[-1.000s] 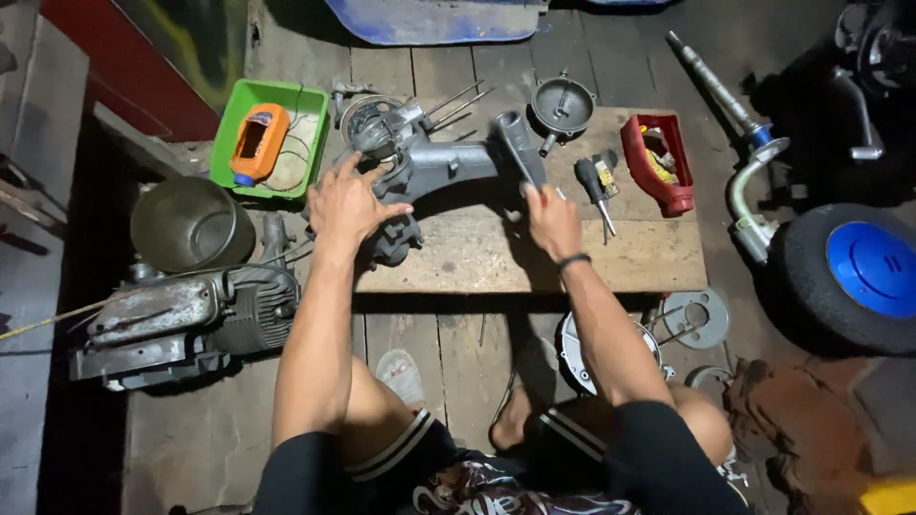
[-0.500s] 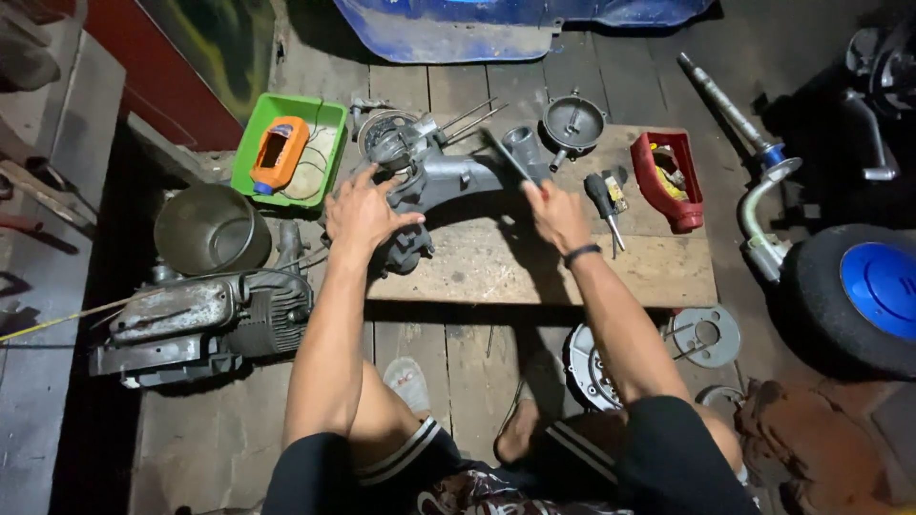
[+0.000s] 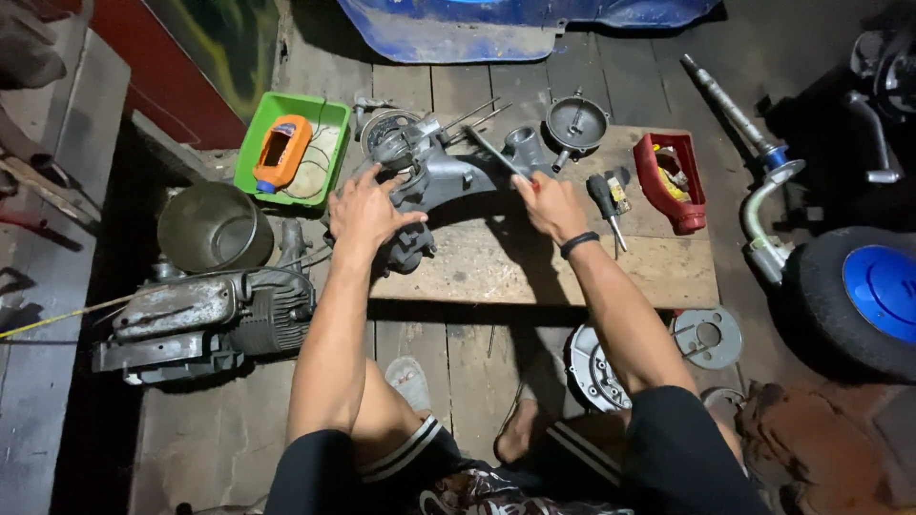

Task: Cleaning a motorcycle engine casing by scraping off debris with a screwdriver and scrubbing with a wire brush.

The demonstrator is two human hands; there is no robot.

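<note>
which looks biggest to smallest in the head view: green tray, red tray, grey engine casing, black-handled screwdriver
1. grey engine casing, under both hands, left hand and right hand
2. green tray
3. red tray
4. black-handled screwdriver

All lie at about the same distance, on or beside the wooden board, so the order looks sound.

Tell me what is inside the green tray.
The green tray holds an orange handheld device with a blue end, lying on pale, round flat pieces. Whatever sits beneath the device is covered, and those pale pieces are too indistinct to identify.
</note>
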